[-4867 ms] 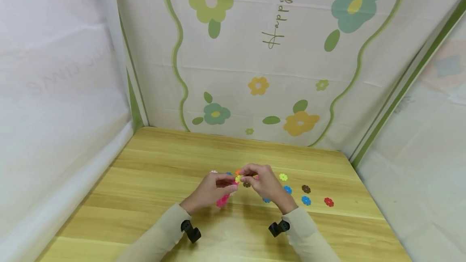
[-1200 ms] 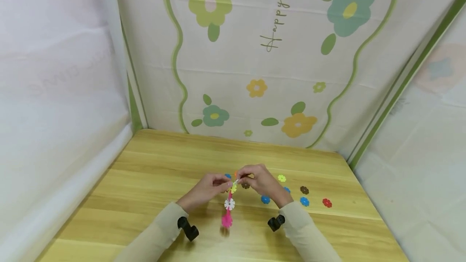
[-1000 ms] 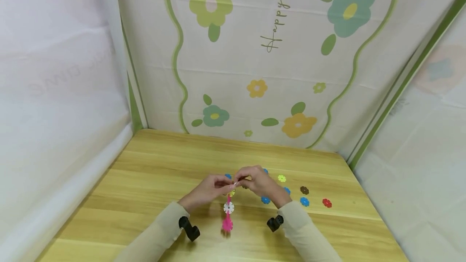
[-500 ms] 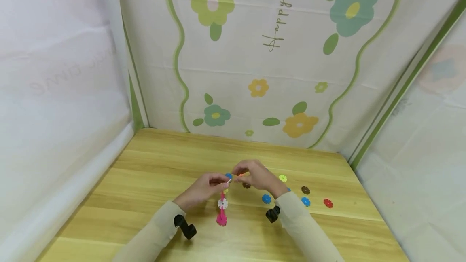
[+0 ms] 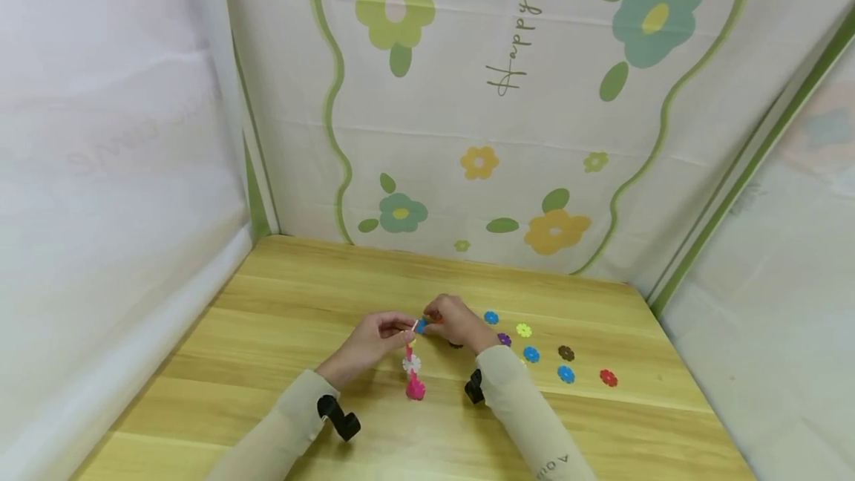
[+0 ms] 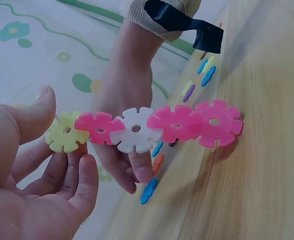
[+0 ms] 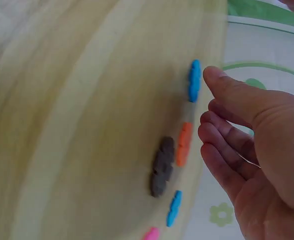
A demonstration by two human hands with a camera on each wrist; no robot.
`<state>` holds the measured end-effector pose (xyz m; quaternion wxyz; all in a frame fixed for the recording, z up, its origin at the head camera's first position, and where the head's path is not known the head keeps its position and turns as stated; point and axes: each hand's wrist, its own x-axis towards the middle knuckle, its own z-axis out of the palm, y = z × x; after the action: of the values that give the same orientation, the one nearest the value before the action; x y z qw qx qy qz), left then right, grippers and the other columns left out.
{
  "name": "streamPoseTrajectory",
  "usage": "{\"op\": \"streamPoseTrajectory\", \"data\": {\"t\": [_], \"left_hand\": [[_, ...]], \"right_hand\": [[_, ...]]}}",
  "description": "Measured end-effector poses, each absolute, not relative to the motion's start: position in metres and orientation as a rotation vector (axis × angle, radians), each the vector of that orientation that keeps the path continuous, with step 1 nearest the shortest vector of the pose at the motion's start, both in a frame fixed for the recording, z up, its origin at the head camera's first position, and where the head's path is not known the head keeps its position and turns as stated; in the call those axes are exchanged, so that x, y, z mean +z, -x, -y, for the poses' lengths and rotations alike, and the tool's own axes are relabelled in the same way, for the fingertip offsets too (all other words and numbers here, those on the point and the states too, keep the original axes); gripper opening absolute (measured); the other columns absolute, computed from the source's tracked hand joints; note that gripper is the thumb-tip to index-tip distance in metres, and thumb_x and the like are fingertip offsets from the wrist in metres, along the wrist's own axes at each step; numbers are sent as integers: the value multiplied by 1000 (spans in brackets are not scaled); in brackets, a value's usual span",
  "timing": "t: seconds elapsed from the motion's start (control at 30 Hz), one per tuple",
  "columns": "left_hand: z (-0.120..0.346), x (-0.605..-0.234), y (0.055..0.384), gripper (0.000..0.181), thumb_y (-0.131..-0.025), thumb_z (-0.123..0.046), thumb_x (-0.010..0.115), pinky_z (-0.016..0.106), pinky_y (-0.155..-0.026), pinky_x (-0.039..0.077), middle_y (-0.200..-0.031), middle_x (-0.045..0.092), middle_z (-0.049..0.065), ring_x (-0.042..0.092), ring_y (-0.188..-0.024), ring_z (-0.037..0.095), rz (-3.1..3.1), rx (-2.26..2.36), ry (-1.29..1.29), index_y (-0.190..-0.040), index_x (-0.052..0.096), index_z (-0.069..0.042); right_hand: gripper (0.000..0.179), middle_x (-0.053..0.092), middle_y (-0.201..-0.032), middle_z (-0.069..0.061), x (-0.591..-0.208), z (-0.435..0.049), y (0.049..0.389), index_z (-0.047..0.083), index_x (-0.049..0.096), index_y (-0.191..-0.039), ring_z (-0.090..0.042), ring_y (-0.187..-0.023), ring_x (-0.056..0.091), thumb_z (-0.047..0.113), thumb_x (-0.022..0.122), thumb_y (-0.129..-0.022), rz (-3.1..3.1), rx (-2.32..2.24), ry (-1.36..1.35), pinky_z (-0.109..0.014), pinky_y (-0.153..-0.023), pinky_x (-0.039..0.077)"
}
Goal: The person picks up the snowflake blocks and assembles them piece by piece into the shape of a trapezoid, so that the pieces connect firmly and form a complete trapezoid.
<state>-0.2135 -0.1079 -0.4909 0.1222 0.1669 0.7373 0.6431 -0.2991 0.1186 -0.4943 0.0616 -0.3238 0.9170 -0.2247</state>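
Note:
My left hand (image 5: 367, 344) pinches the yellow end of a chain of interlocking flower-shaped plastic discs. A small white edge also shows at its fingertips in the head view. In the left wrist view the chain runs from a yellow disc (image 6: 67, 134) through a pink disc (image 6: 99, 129) and a white disc (image 6: 136, 139) to two more pink discs (image 6: 217, 131). My right hand (image 5: 454, 319) has its thumb and fingers loosely bent with nothing between them. Its thumb is close to a loose blue disc (image 7: 194, 81). Orange (image 7: 184, 145) and brown (image 7: 162, 167) discs lie below that in the right wrist view.
Loose discs are scattered on the wooden table (image 5: 300, 273) right of the hands, among them a purple disc (image 5: 504, 340), a yellow-green disc (image 5: 524, 330), a brown disc (image 5: 566, 352) and a red disc (image 5: 608, 378). Printed fabric walls (image 5: 427, 110) enclose the table's back and sides.
Earlier both hands pinched a small white piece at the chain's top. My right hand has since let go of it and moved left to the blue disc, while the chain stays in my left hand.

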Motion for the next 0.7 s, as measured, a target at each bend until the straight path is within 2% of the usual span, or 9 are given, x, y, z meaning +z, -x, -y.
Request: {"op": "streamPoseTrajectory", "data": {"t": [0.17,0.3,0.43,0.53,0.67,0.7], "left_hand": [[107,-492,213,33,-106,-24,67,37,-100,59,-134,66,28,70,-112,17,-2159,1884,-499,-132,69,-3],[104,-493,214,36,-105,-28,69,41,-102,58,-135,66,27,70,-114,22,-2151,1892,-483,-133,69,-5],[100,-492,214,41,-105,-28,68,47,-103,57,-133,67,28,70,-116,31,-2147,1906,-485,-136,66,0],[98,-491,214,42,-105,-27,68,52,-104,56,-131,68,27,71,-114,31,-2160,1912,-479,-136,65,2],[94,-489,214,34,-105,-23,68,56,-105,55,-126,72,19,71,-109,23,-2187,1919,-442,-133,69,-4],[94,-489,214,33,-105,-22,68,56,-105,55,-126,72,18,71,-109,21,-2192,1921,-439,-132,69,-4]], "right_hand": [[23,70,-102,-9,-500,-116,298,2,79,-113,-18,-92,65,17,80,-96,-2798,-633,908,-35,-82,59],[16,70,-101,-5,-499,-117,296,4,76,-107,-14,-90,64,15,80,-96,-2792,-693,853,-32,-82,59],[8,75,-97,-4,-494,-122,293,8,72,-100,-10,-86,67,8,79,-96,-2770,-830,848,-28,-79,60],[6,75,-94,-3,-486,-128,290,9,73,-100,-12,-84,69,4,76,-97,-2769,-938,848,-25,-75,60],[4,74,-93,-2,-469,-139,285,8,74,-103,-24,-86,73,7,73,-100,-2765,-1063,847,-23,-73,59],[4,75,-93,-1,-464,-141,283,9,74,-104,-23,-86,74,8,73,-100,-2760,-1094,848,-23,-73,59]]}}
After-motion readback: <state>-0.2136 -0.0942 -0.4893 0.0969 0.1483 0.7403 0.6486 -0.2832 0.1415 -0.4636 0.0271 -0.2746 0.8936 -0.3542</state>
